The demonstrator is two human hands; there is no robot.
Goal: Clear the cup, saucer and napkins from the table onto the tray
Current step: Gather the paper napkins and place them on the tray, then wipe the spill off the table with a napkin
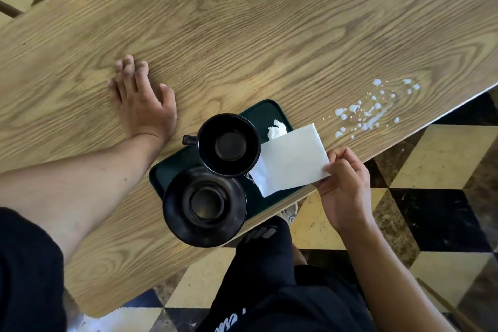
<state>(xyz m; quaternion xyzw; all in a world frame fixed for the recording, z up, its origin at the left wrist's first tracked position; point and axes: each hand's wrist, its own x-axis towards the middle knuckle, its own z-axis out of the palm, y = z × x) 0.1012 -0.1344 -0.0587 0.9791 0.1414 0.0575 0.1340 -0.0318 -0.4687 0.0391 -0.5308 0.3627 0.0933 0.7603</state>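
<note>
A: What could go wrong from here?

B: The tray sits at the near edge of the table, and the saucer seems to overhang both the tray's near corner and the table edge; a knock from the right hand or a tug on the tray could, I judge, tip it to the floor.

A: And the cup?

B: Upright on the tray, handle toward the left hand; its rim overlaps the saucer's in this view, though I cannot tell whether they touch; it looks empty, so a spill seems unlikely, but a clash of crockery is possible if either shifts.

A: What is the right hand doing?

B: Pinching one corner of the flat napkin between thumb and fingers; the far end lies over the tray beside the cup; held by a corner it is limp, and it could drag against the cup or slide off the edge once let go.

A: The left?

B: Spread flat on the table, well left of the tray, grasping nothing; it looks like a brace.

A: What does the tray hold?

B: Cup, saucer, a crumpled napkin near its far right corner, and part of the flat napkin; white droplets lie on the table toward its right end, apart from the tray; a napkin dropped there would soak.
</note>
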